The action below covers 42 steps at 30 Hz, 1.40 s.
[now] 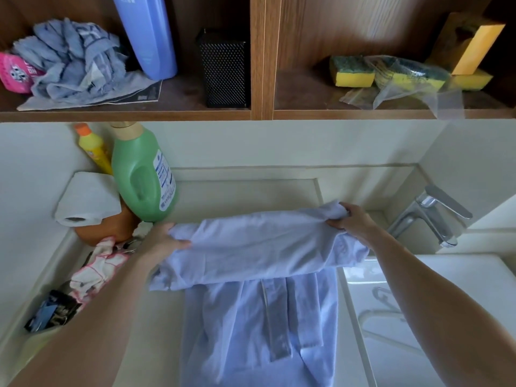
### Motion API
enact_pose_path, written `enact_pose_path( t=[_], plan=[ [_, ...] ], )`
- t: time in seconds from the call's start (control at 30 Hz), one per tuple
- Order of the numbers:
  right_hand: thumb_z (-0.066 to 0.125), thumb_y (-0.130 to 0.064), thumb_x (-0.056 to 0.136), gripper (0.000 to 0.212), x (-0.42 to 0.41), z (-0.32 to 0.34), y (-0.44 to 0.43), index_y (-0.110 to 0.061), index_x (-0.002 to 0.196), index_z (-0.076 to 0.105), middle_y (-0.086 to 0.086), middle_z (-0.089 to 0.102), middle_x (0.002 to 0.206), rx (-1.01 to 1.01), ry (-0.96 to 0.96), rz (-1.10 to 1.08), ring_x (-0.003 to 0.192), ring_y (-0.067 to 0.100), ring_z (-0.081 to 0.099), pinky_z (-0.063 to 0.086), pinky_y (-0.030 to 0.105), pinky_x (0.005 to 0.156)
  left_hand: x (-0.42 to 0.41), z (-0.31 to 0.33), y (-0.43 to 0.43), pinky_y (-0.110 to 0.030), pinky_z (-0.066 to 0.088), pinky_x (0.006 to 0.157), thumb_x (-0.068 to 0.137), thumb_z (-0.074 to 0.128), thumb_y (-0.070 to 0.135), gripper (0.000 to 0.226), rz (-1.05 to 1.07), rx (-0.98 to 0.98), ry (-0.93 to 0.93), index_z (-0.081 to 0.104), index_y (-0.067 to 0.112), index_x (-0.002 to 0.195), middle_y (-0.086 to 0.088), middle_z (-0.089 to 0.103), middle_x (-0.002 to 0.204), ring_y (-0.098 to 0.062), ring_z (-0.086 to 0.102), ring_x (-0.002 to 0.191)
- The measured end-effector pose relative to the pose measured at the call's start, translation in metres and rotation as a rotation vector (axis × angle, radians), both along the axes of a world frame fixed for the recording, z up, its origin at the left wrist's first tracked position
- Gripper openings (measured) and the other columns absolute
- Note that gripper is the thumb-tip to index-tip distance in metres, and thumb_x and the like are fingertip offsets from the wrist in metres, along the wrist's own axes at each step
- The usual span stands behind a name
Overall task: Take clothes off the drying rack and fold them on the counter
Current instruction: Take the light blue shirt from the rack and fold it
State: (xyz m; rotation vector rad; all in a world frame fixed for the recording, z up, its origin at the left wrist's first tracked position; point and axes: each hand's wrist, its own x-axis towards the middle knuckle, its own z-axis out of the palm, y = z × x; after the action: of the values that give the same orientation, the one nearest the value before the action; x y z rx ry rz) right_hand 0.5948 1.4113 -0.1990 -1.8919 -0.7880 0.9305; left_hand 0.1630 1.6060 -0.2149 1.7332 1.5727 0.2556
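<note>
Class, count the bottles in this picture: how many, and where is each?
3: blue bottle on the left shelf; green bottle and yellow bottle back left of the counter. More may be hidden.

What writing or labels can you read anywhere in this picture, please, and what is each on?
No text reads clearly.
Green bottle label: print too small.
Blue bottle: faint marks, blurred.
Pink packet: white letters, blurred.
Paper on the shelf: dark print, illegible.
</note>
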Motion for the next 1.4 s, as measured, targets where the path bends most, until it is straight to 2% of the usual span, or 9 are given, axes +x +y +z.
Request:
enact_pose_path(
  t=[0.2, 0.33, 0.43, 0.53, 0.63, 0.8, 1.03, 1.17, 1.4],
  plan=[
    [0.071, 0.007, 0.078, 0.024, 0.011, 0.021, -0.007, -0.013, 0.090, 0.071, 0.005, 0.070, 0.086, 0.250, -0.052, -0.119, 0.081, 0.014, 0.064, 0.053, 0.030, 0.074, 0.000, 0.029, 0.000, -0.021, 0.030, 0.054, 0.071, 0.079, 0.021, 0.030, -0.052, 0.421, -0.266, 0.059, -0.001, 0.077, -0.017, 0.053, 0.069, -0.018, 0.043, 0.062],
    [0.053, 0.002, 0.068, 0.029, 0.020, -0.020, -0.032, -0.019, 0.076, 0.071, 0.007, 0.067, 0.080, -0.038, -0.151, -0.072, 0.083, 0.019, 0.056, 0.043, 0.033, 0.072, -0.030, 0.000, -0.019, -0.031, 0.044, 0.072, 0.074, 0.080, 0.007, 0.022, -0.162, 0.220, -0.075, 0.068, 0.025, 0.074, 0.000, 0.069, 0.084, -0.022, 0.063, 0.079],
    [0.043, 0.008, 0.088, 0.029, 0.014, -0.030, -0.043, -0.006, 0.093, 0.068, 0.023, 0.069, 0.088, -0.093, 0.001, -0.179, 0.079, 0.027, 0.062, 0.049, 0.035, 0.075, -0.040, -0.020, -0.028, -0.034, 0.045, 0.069, 0.080, 0.062, 0.012, 0.019, -0.176, 0.065, 0.040, 0.067, 0.025, 0.066, 0.007, 0.069, 0.073, -0.026, 0.065, 0.080],
    [0.051, -0.029, 0.099, 0.026, 0.004, -0.023, -0.033, -0.008, 0.105, 0.066, 0.019, 0.069, 0.090, -0.051, 0.156, -0.303, 0.076, 0.029, 0.064, 0.052, 0.037, 0.076, -0.028, -0.017, -0.028, -0.039, 0.049, 0.082, 0.083, 0.053, 0.026, 0.019, 0.011, 0.076, -0.150, 0.070, 0.021, 0.090, 0.002, 0.070, 0.094, -0.022, 0.064, 0.093],
    [0.053, -0.063, 0.091, 0.047, -0.003, -0.023, -0.016, -0.019, 0.100, 0.066, 0.004, 0.065, 0.093, -0.186, -0.107, -0.120, 0.090, 0.026, 0.061, 0.046, 0.033, 0.082, 0.000, -0.005, -0.030, -0.031, 0.043, 0.071, 0.092, 0.065, 0.046, 0.026, 0.099, 0.149, -0.142, 0.068, 0.021, 0.087, 0.003, 0.068, 0.083, -0.018, 0.062, 0.080],
    [0.061, -0.046, 0.091, 0.039, -0.019, -0.023, -0.006, -0.016, 0.067, 0.053, 0.006, 0.057, 0.068, -0.229, -0.409, -0.110, 0.074, 0.029, 0.056, 0.036, 0.030, 0.063, 0.020, -0.010, -0.026, -0.034, 0.028, 0.054, 0.089, 0.057, 0.054, 0.051, 0.004, 0.196, 0.070, 0.051, 0.012, 0.060, -0.007, 0.052, 0.058, -0.026, 0.052, 0.062],
    [0.064, -0.045, 0.089, 0.040, -0.013, -0.033, -0.022, -0.013, 0.066, 0.054, 0.009, 0.061, 0.071, -0.327, -0.353, -0.239, 0.075, 0.033, 0.060, 0.050, 0.035, 0.068, 0.001, -0.022, -0.028, -0.037, 0.042, 0.073, 0.100, 0.055, 0.027, 0.033, 0.272, 0.110, 0.047, 0.062, -0.001, 0.084, -0.028, 0.067, 0.097, -0.042, 0.063, 0.096],
    [0.067, -0.046, 0.086, 0.028, -0.018, -0.031, -0.015, -0.020, 0.091, 0.057, 0.006, 0.063, 0.087, -0.250, -0.343, -0.337, 0.084, 0.033, 0.061, 0.048, 0.034, 0.074, 0.012, -0.011, -0.028, -0.035, 0.037, 0.067, 0.101, 0.049, 0.036, 0.046, 0.213, 0.095, 0.048, 0.060, 0.002, 0.072, -0.018, 0.063, 0.079, -0.040, 0.064, 0.092],
    [0.054, -0.059, 0.091, 0.046, -0.005, -0.014, 0.015, -0.016, 0.092, 0.071, 0.012, 0.070, 0.093, -0.367, -0.360, -0.157, 0.097, 0.035, 0.064, 0.045, 0.032, 0.077, 0.026, 0.002, -0.004, -0.040, 0.041, 0.100, 0.097, 0.031, 0.067, 0.072, 0.128, -0.015, 0.177, 0.064, 0.008, 0.120, -0.020, 0.061, 0.131, -0.037, 0.056, 0.122]
  ],
)
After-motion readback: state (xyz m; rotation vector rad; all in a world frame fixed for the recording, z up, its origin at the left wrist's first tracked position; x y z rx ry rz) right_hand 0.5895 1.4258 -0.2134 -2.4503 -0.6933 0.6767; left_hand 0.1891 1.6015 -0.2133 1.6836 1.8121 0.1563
